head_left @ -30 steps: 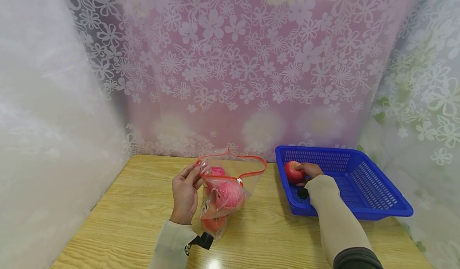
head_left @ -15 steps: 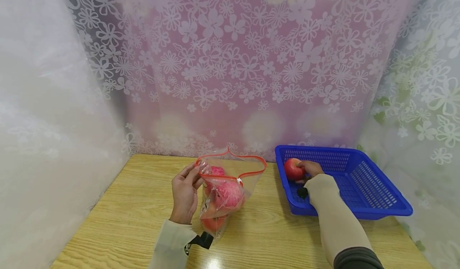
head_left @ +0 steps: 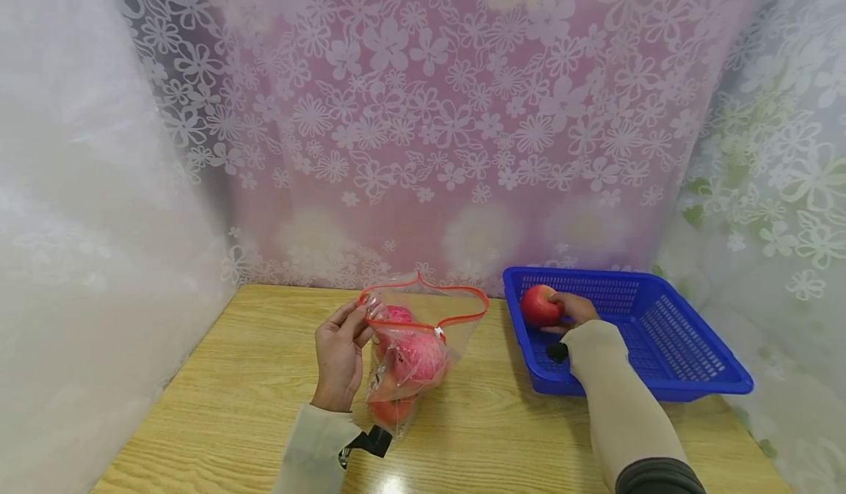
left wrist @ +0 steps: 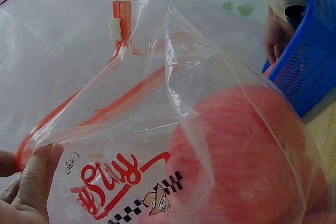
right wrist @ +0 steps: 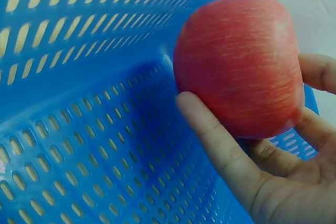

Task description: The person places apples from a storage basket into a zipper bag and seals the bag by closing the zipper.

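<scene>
Watching feed: I'm seeing both hands busy, one on each side of the head view's lower half.
Right hand: right hand is gripping a red apple, thumb and fingers curling round it, right of centre in the head view.
Apple position: it's sitting just above the floor of the blue basket, at its left end; the right wrist view is showing the apple filling the upper right of the frame with the basket wall behind it. I can't tell whether the apple is touching the basket.
Left hand: left hand is pinching the red zip edge of the clear bag, left of centre in the head view.
Bag: it's standing on the wooden table with its mouth gaping open; in the left wrist view the fingers are showing at the lower left corner on the bag.
Bag contents: pink-red apples are sitting inside, stacked.
Spacing: bag and basket are sitting near each other, not touching.
Backdrop: flowered curtain is hanging across the top of the frame.
</scene>
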The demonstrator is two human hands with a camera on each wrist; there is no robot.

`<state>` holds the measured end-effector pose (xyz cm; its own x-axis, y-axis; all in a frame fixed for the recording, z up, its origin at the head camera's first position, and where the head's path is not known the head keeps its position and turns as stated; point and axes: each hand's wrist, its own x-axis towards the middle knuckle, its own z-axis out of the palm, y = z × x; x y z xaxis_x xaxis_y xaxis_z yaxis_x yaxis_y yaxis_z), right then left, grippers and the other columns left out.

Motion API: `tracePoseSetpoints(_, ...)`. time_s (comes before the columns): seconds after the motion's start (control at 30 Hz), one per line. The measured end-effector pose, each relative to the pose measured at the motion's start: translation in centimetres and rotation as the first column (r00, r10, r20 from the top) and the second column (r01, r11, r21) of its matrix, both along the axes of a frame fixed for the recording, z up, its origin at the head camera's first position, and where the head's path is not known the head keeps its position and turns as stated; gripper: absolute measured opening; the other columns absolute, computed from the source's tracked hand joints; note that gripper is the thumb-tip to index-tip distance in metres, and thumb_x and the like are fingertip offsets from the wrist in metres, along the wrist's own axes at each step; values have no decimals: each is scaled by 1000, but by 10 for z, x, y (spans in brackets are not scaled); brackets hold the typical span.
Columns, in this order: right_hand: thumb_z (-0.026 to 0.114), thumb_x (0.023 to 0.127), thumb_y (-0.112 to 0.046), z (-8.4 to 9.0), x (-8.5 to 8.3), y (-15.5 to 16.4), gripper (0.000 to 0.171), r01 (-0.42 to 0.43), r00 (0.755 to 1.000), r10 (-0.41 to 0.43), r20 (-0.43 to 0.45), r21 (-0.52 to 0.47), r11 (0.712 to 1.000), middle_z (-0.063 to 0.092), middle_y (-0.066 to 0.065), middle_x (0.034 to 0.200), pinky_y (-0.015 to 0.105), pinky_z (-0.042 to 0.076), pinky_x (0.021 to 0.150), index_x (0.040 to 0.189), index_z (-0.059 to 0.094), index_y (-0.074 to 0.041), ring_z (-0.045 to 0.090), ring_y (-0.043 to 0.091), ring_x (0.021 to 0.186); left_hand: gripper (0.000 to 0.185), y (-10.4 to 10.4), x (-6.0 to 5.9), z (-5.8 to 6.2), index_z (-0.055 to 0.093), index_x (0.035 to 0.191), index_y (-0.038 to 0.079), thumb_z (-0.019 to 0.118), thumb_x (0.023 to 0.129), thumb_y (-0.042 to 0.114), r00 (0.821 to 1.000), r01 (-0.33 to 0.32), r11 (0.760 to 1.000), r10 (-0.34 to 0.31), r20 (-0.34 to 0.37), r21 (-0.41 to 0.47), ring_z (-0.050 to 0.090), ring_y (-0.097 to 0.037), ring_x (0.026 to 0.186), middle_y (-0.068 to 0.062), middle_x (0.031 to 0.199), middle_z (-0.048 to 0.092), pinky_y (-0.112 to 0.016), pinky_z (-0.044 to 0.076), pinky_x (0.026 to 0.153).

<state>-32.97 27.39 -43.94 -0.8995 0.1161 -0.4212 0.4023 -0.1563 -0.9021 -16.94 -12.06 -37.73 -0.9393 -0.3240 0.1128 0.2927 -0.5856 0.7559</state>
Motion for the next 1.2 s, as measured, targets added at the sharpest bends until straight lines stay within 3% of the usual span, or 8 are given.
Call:
tracePoseSetpoints(0.3, 53, 95, -12, 26, 24, -7, 71, 27, 1000, -27, 6, -51, 998, 8, 21, 156, 50, 51, 88, 154, 14, -4, 26, 48, 137, 20, 2, 0, -1, 61, 112, -14, 54, 96, -4, 1000, 1, 1000, -1, -7, 3, 71, -15, 82, -8, 92, 71, -22, 55, 72)
tracePoseSetpoints(0.6, 59, 91, -13, 23, 19, 7, 68, 27, 999, -28, -30, -52, 998, 22, 23, 149, 50, 51, 88, 150, 26, -3, 33, 47, 133, 23, 2, -1, 0, 60, 114, -16, 54, 96, -4, 1000, 9, 1000, -9, 23, 11, 70, -13, 78, -8, 91, 70, -19, 55, 67)
tracePoseSetpoints(0.73, 52, 97, -15, 32, 24, 6, 66, -7, 999, 4, -44, -49, 999, 18, 21, 150, 51, 49, 90, 152, 18, -4, 29, 46, 135, 21, 4, -1, 1, 63, 112, -13, 52, 96, -5, 1000, 17, 1000, -17, 24, 22, 69, -11, 74, -9, 91, 69, -17, 55, 62)
tracePoseSetpoints(0.97, 53, 98, -17, 38, 22, 13, 64, -67, 994, 62, -86, -66, 996, 14, 17, 153, 51, 47, 92, 152, 21, -7, 27, 45, 136, 18, 7, -3, 2, 64, 108, -11, 53, 96, -4, 1000, 24, 999, -25, 16, 34, 69, -11, 75, -9, 91, 69, -16, 53, 60)
tracePoseSetpoints(1.2, 54, 99, -21, 50, 26, 14, 66, -162, 973, 157, -170, -19, 987, 12, 18, 157, 52, 46, 94, 153, 20, -6, 24, 44, 139, 16, 8, -3, 3, 66, 104, -10, 53, 95, -5, 1000, 22, 999, -22, 14, 40, 69, -11, 75, -8, 89, 70, -15, 52, 57)
